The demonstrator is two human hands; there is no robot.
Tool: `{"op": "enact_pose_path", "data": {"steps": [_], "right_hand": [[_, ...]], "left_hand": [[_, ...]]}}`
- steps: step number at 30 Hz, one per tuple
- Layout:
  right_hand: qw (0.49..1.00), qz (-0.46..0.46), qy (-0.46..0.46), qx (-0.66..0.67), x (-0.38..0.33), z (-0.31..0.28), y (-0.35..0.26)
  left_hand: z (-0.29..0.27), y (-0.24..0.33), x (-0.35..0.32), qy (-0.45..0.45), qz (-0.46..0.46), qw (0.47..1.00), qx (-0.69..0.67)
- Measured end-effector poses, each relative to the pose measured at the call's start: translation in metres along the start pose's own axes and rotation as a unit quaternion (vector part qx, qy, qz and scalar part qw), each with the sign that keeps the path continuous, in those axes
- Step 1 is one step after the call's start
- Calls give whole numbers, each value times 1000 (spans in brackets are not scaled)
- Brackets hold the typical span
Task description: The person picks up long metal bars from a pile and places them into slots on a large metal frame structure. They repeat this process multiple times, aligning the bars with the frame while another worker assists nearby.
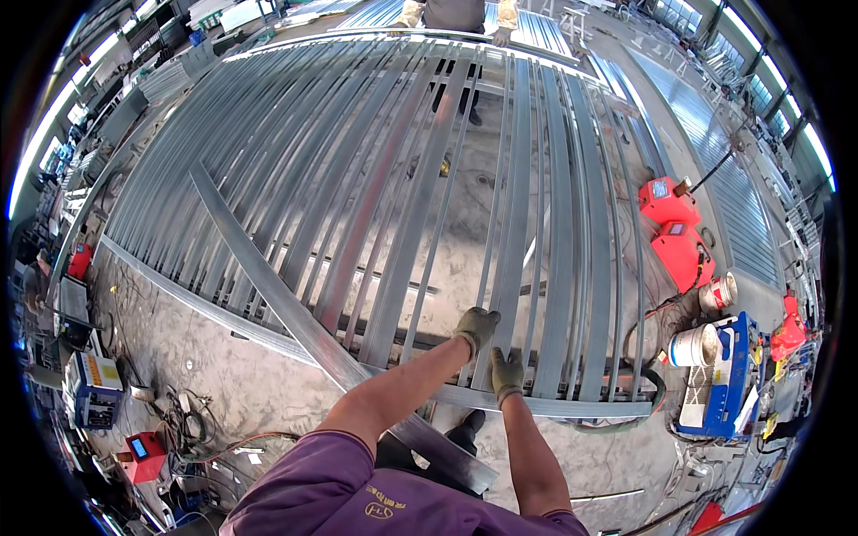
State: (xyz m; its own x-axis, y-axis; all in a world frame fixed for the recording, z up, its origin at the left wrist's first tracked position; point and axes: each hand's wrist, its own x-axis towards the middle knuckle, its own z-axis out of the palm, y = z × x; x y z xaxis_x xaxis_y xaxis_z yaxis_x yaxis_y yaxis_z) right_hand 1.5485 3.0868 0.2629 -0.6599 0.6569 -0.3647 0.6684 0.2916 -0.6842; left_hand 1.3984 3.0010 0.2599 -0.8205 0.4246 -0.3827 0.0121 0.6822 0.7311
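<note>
Both my hands wear greenish-grey work gloves. My left hand [478, 328] is closed at the left edge of a wide galvanised metal bar [512, 250], close to its near end. Just nearer to me, my right hand [508, 375] wraps round the same bar beside the front rail [581, 409]. Many similar metal bars [398, 286], wide and narrow, lie side by side from this rail to the far rail. A loose metal bar [277, 295] slants across them at the left, and its near end passes below my left forearm.
Across the frame stands another person [456, 16], gloved hands at the far rail. Red machines [682, 255], a white bucket [693, 347] and a blue case [719, 375] stand at the right. At the left are cables [192, 424] and a red box [143, 456] on the concrete floor.
</note>
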Motion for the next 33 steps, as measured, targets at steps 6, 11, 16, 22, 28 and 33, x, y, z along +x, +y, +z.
{"op": "enact_pose_path", "data": {"steps": [6,11,16,22,28,33], "right_hand": [[1000,6,3,-1,-1,-2,-3],[1000,-5,10,-15,1,-2,-3],[1000,-22,7,0,2,3,-2],[997,-68,23,-5,-2,3,4],[997,-34,-30,-66,20,6,20],[989,-25,-63,-132,11,-8,-11]], "left_hand": [[-4,4,0,-8,-11,1000,25],[1,-2,5,-1,-9,1000,19],[-3,-1,4,5,0,999,45],[-23,29,-22,3,-2,1000,12],[-22,35,-23,9,-77,991,-105],[-24,29,-17,43,-69,992,-98]]}}
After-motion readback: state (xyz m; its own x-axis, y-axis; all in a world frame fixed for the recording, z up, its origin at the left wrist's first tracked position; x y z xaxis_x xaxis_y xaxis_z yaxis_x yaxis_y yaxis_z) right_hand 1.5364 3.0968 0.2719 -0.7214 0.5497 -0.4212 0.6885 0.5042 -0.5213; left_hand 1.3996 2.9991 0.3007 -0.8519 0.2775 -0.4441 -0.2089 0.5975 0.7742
